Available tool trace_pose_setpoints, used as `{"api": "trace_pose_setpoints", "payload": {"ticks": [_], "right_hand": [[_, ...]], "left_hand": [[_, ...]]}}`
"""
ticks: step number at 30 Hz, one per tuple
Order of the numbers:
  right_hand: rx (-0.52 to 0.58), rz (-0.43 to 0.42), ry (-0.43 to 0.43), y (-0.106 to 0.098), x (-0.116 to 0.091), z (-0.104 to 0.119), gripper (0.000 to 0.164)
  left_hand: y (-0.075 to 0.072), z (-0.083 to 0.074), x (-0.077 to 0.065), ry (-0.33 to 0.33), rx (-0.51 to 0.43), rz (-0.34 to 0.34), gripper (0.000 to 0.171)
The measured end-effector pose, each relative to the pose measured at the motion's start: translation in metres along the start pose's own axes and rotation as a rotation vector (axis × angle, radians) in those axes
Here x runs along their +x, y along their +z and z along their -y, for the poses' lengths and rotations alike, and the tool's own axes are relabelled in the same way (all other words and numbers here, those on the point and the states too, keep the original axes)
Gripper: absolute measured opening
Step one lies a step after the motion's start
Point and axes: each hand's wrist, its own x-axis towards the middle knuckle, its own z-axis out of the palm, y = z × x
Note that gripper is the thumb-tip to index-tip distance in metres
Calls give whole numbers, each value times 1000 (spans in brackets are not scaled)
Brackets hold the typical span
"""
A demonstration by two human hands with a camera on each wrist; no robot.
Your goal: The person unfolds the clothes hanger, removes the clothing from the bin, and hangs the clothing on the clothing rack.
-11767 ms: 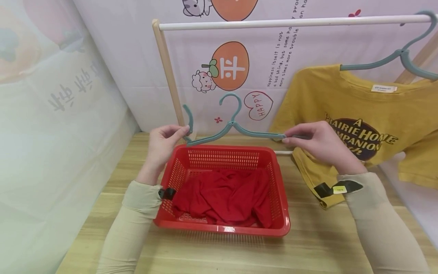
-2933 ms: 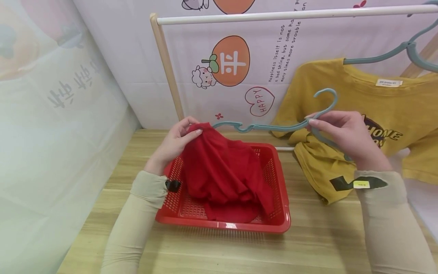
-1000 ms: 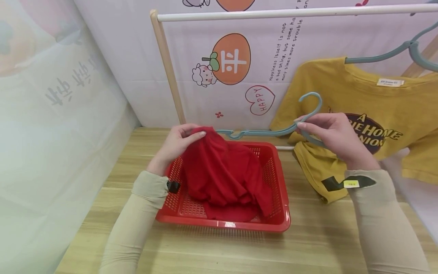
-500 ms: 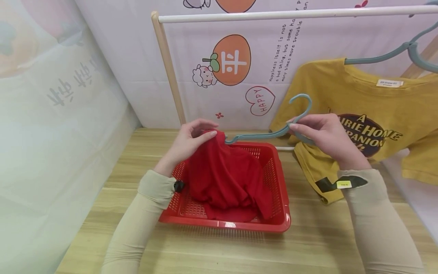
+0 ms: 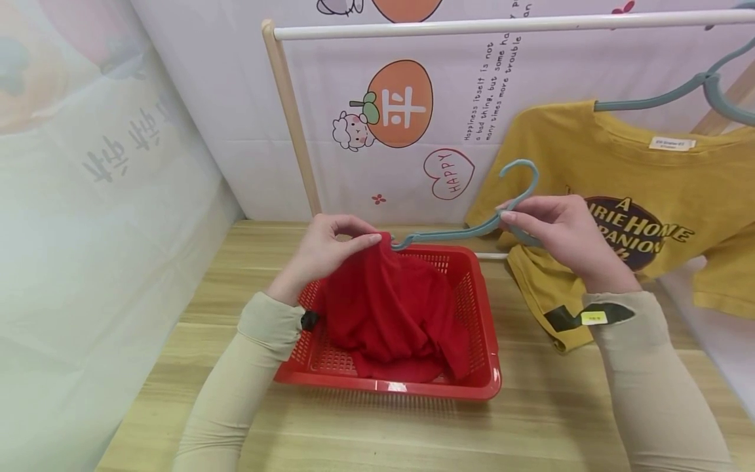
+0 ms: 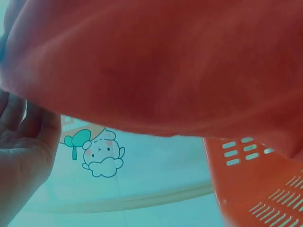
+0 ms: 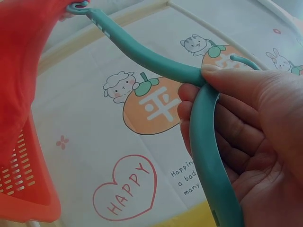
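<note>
My left hand (image 5: 324,252) pinches the upper edge of a red garment (image 5: 392,308), thumb on top, and lifts that edge above the basket's back rim. The rest of the cloth hangs down into the red plastic basket (image 5: 383,385). Between thumb and fingers, my right hand (image 5: 563,229) holds a blue-green hanger (image 5: 457,234) at its centre, just under the hook. One hanger arm points left, its outer end hidden at the red cloth near my left fingers. In the right wrist view, the other arm of the hanger (image 7: 208,142) slopes down across the palm.
A rack with a white rail (image 5: 448,27) and a wooden post (image 5: 289,118) stands behind the basket. At right, a yellow T-shirt (image 5: 548,157) hangs from it on a similar hanger. The table (image 5: 194,367) is wood-patterned; a white sheet (image 5: 88,262) covers the left side.
Earlier both hands held the hanger while the garment lay in the basket. The left hand now holds up the cloth. Over the last second the hanger has moved left, the left hand right.
</note>
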Motion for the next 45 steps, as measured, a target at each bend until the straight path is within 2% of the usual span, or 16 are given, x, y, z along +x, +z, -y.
{"api": "trace_pose_setpoints", "payload": {"ticks": [6, 13, 23, 33, 39, 45], "right_hand": [[2, 1, -13, 2, 0, 4, 29], [25, 44, -43, 11, 3, 11, 26], [29, 65, -106, 27, 6, 19, 19], [30, 77, -156, 41, 8, 25, 18], [34, 103, -153, 54, 7, 35, 18], [46, 98, -201, 61, 8, 38, 15]], "left_hand": [[3, -2, 2, 67, -23, -45, 9], [9, -9, 5, 157, -16, -7, 5], [18, -21, 10, 258, 8, -23, 4], [28, -24, 19, 295, 25, 15, 3], [38, -27, 24, 311, 10, 49, 5], [43, -31, 25, 271, -20, 51, 9]]}}
